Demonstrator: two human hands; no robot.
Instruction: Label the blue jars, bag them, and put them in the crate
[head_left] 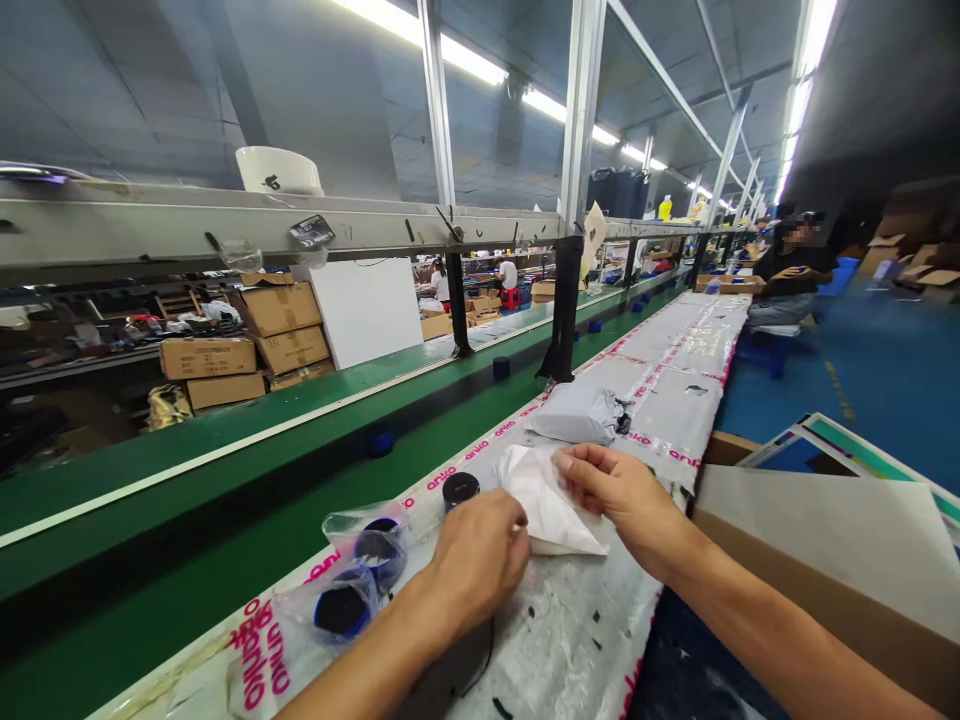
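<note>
A white, creased paper-like piece [551, 505] lies between my hands over the plastic-covered table. My left hand [484, 550] is curled at its left edge, fingers closed on it. At its upper right edge, my right hand [607, 485] pinches it between thumb and fingers. Just behind my left hand stands a small dark cylinder [460, 489]. To the left are two blue cylinders with black tops, one [379, 545] behind the other [342, 608], both in clear plastic bags. Beyond the white piece rests a white plastic package [576, 412].
A green conveyor belt [435, 437] carrying small dark blue cylinders runs along the left. Black-wrapped posts [564, 310] rise beside it. An open cardboard box [810, 570] is at right. A person [793, 262] sits farther back.
</note>
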